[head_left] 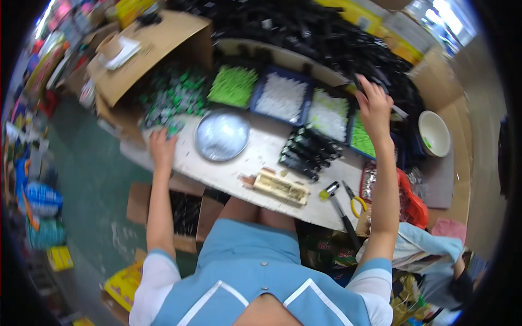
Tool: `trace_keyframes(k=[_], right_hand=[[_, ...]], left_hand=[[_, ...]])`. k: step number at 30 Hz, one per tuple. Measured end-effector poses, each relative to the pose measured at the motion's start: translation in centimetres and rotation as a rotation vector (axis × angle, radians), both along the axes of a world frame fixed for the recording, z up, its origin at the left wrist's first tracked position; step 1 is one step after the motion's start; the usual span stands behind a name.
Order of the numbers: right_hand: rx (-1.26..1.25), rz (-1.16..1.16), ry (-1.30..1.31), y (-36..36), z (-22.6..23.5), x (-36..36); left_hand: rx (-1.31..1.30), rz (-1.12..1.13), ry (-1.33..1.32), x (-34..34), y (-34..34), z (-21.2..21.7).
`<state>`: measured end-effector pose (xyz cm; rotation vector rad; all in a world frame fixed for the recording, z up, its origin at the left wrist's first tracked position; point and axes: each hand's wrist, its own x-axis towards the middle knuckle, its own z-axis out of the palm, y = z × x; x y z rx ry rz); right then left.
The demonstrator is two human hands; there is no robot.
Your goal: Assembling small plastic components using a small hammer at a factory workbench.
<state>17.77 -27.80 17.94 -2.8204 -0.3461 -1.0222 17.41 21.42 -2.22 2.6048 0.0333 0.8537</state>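
At the near edge of a heap of small grey and green plastic parts [176, 98] is my left hand [161, 146]. Its fingertips touch the parts; blur hides whether they grip one. Across the table, my right hand [375, 106] is closed, with thumb and fingers on a thin black part [357, 82] beside the big pile of black plastic parts [283, 24]. A round metal dish [222, 136] stands right of my left hand. Several black assembled pieces [307, 153] lie in a row near the middle, before a cream-coloured block-shaped fixture [281, 187].
Behind the dish stand trays of green parts [232, 86], white parts [281, 98] and mixed pale parts [328, 115]. Yellow-handled pliers [356, 202] and a black-handled hammer [340, 209] lie at right. A white bowl [434, 133], red basket [414, 201] and cardboard box [149, 49] flank the table.
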Motion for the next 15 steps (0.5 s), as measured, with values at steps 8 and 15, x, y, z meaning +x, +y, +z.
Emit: trace_keyframes(k=[8,15], right_hand=[[0.127,0.086,0.454,8.3,-11.6,-16.6],[0.007,0.077,0.4,11.9,-14.9,-18.1]], left_hand=[[-0.011,-0.006,-0.039,-3.5,-4.5,1.5],[0.035,-0.085,0.137,-2.7,-4.3,1.7]])
